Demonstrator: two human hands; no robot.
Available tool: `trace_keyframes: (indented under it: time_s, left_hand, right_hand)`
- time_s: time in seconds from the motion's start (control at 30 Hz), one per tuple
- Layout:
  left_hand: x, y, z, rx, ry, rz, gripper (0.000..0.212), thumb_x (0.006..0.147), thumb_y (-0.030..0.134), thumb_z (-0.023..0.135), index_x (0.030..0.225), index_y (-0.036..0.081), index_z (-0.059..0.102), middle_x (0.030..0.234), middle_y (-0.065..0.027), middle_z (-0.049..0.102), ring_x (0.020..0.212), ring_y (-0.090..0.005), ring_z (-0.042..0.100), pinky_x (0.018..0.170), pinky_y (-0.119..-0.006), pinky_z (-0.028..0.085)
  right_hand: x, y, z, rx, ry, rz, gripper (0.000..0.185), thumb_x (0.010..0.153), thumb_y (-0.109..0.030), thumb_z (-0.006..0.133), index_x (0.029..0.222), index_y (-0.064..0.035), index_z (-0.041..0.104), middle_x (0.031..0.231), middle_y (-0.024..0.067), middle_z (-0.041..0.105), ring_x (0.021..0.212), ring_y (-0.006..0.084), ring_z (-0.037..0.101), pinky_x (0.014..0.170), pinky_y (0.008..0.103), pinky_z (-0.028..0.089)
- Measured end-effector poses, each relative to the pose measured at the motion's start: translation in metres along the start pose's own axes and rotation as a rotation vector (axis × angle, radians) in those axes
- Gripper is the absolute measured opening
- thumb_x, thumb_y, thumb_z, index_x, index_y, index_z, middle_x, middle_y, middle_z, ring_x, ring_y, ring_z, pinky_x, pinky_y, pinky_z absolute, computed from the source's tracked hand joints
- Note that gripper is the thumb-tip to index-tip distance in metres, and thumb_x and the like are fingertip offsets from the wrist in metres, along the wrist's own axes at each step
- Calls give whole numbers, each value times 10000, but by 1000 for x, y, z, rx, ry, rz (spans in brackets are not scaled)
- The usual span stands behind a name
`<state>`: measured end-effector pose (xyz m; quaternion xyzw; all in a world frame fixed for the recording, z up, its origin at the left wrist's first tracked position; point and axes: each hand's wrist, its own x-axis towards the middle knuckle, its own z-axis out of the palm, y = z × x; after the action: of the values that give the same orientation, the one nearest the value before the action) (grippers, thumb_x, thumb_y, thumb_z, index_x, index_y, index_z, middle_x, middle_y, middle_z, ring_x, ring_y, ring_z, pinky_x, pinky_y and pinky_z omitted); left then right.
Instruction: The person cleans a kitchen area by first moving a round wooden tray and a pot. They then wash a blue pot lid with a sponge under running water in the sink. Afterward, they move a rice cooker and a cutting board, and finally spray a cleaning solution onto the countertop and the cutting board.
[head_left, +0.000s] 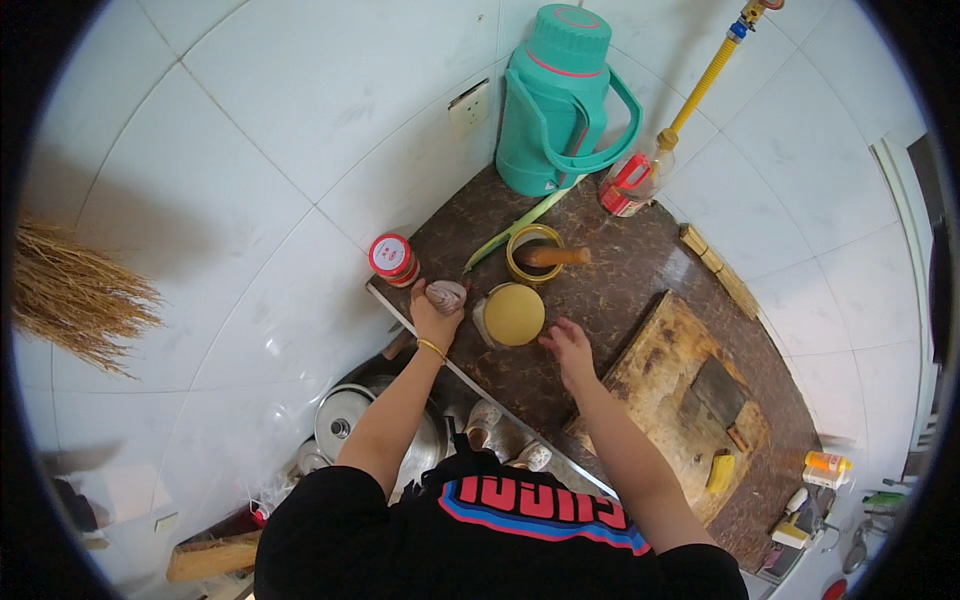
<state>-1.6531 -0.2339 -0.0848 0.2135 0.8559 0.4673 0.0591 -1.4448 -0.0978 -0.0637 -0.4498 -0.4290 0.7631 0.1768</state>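
My left hand (435, 321) grips a rounded, pale purple-streaked object (446, 297) near the counter's left edge; it may be a garlic bulb. A jar with a red-rimmed white lid (394, 259) stands just beyond that hand. Between my two hands is a jar with a flat yellow lid (514, 314). My right hand (570, 349) hovers beside this jar, fingers apart and holding nothing; whether a fingertip touches it, I cannot tell. Behind the jar, a yellow-rimmed mortar (535, 232) holds a wooden pestle (555, 256) leaning to the right. A green onion stalk (517, 227) lies behind the mortar.
A teal thermos (551, 105) and a plastic bottle (636, 180) stand at the back corner. On the right, a worn wooden cutting board (652, 375) carries a cleaver (718, 391) and a yellow object (720, 472). A bamboo brush (718, 271) rests along the wall. Metal pots (345, 420) sit below the counter.
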Motion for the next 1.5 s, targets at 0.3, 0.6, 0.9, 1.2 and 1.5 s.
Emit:
trace_keyframes:
  time_s: [0.3, 0.6, 0.9, 1.2, 1.5]
  left_hand:
    - [30, 58, -24, -310, -126, 201, 828, 538, 151, 754, 1176, 1, 248, 1025, -136, 444, 945, -218, 468, 842, -323, 373]
    - [117, 112, 49, -122, -811, 297, 1006, 471, 212, 800, 1243, -22, 199, 1034, -174, 475, 953, -234, 497, 837, -313, 394]
    - [110, 96, 65, -126, -729, 561, 1134, 421, 326, 809, 1271, -65, 168, 1213, -267, 345, 1158, -365, 323, 973, -361, 260]
    - [89, 100, -66, 640, -325, 450, 824, 557, 419, 707, 1221, 86, 350, 1220, -117, 373, 1141, -314, 331, 900, -476, 274]
    - [93, 34, -81, 871, -323, 398, 758, 622, 253, 692, 1261, 150, 299, 1216, -91, 348, 1155, -260, 306, 883, -457, 309]
  right_hand:
    - [-50, -2, -10, -33, 16, 19, 386, 813, -138, 548, 1137, 14, 405, 975, 99, 504, 831, 199, 550, 784, 302, 415]
    - [-67, -11, -19, 27, 41, 8, 340, 802, -152, 569, 1089, -14, 451, 972, 81, 522, 823, 185, 551, 744, 287, 421]
    - [-81, -16, -32, -56, 126, 70, 322, 796, -166, 575, 1074, -46, 468, 924, 41, 545, 776, 142, 559, 651, 241, 402]
    - [-74, -17, -15, -78, 16, -51, 365, 764, -145, 612, 1071, -24, 457, 954, 61, 513, 841, 162, 534, 714, 270, 426]
    - [-36, -16, 44, -534, -69, -344, 731, 632, -169, 731, 1207, -1, 312, 1130, 143, 442, 1027, 243, 471, 814, 346, 434]
